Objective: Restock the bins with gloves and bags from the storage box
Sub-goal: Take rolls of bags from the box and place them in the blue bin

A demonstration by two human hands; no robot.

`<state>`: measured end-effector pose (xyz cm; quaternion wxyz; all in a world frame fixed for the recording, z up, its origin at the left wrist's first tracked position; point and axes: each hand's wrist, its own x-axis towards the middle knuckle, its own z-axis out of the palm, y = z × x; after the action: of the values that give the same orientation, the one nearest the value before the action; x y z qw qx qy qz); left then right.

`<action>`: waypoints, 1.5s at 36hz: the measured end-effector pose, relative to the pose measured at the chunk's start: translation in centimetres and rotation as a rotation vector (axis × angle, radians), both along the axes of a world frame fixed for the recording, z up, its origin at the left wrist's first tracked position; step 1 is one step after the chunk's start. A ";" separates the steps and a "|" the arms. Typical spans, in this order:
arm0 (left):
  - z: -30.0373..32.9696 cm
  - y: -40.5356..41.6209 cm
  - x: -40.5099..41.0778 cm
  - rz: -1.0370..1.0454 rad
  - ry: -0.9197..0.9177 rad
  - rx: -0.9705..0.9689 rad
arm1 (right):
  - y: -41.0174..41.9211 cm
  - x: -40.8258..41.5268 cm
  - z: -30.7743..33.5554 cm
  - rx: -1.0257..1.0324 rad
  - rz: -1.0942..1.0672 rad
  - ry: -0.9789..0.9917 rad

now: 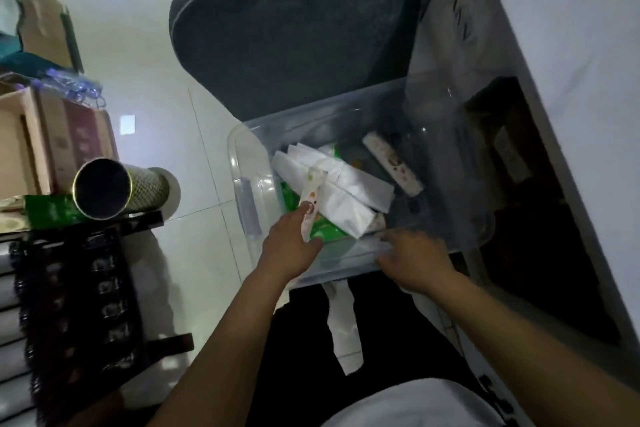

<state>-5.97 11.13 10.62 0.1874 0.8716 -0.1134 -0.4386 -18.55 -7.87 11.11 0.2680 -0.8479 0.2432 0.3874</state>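
Left hand (291,246) pinching slim white pack (312,202) inside clear storage box (247,204); right hand (412,258) on near rim, grip blurred, cannot tell. Risk: pack slips back onto loose white bags (346,194)

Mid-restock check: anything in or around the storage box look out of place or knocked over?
A metal tube lies on its side at the shelf's edge, open end outward; it might roll off. In the clear storage box the packs are jumbled. The left hand grips a narrow pack. No spill visible.
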 end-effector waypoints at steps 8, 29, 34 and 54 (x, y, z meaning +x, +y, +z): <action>-10.9 -2.1 4.1 0.215 0.065 0.081 | -1.1 -0.9 -2.2 -0.107 -0.052 0.016; -14.4 -1.8 4.2 0.433 -0.033 -0.165 | -5.7 7.0 -8.9 -0.021 -0.339 -0.002; -11.4 -1.0 3.8 0.527 0.012 -0.263 | -8.0 11.9 -16.3 -0.059 -0.431 -0.010; -3.2 -1.0 2.8 0.724 0.004 -0.364 | -7.9 11.8 -18.4 -0.131 -0.548 -0.206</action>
<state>-3.20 10.09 7.42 0.4814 0.8068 0.1252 -0.3189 -6.71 -15.73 -7.33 0.3304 -0.8011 0.4588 0.1962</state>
